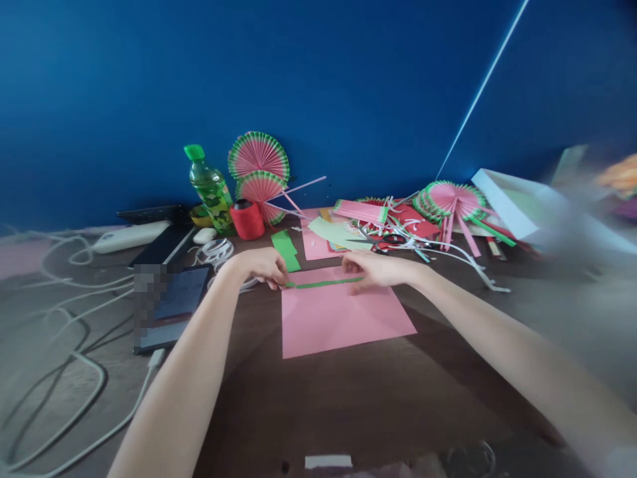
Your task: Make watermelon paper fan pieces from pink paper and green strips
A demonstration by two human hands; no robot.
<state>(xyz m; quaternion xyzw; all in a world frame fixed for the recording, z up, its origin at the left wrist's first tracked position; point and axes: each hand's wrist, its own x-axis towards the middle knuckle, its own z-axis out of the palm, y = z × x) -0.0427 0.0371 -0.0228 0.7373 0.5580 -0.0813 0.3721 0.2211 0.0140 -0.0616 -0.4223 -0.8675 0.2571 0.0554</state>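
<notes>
A sheet of pink paper (343, 322) lies flat on the dark table, with a narrow green paper strip (326, 284) stretched across its upper part. At the strip's left end, by the sheet's upper left corner, my left hand (266, 267) has its fingers closed on the strip. The right end is under my right hand (375, 269), whose fingers and thumb are bent around it; the fingertips there are partly hidden. Just behind the sheet, near my left hand, lie pieces of green paper (285, 251).
Behind are pleated paper fans (259, 159), a green-capped bottle (209, 186), red thread spool (247, 220), scissors (391, 240) among paper scraps, more fans (452, 199) and a white box (517, 199). Left are a tablet (179, 295) and white cables (97, 392). A blue wall (348, 86) stands behind.
</notes>
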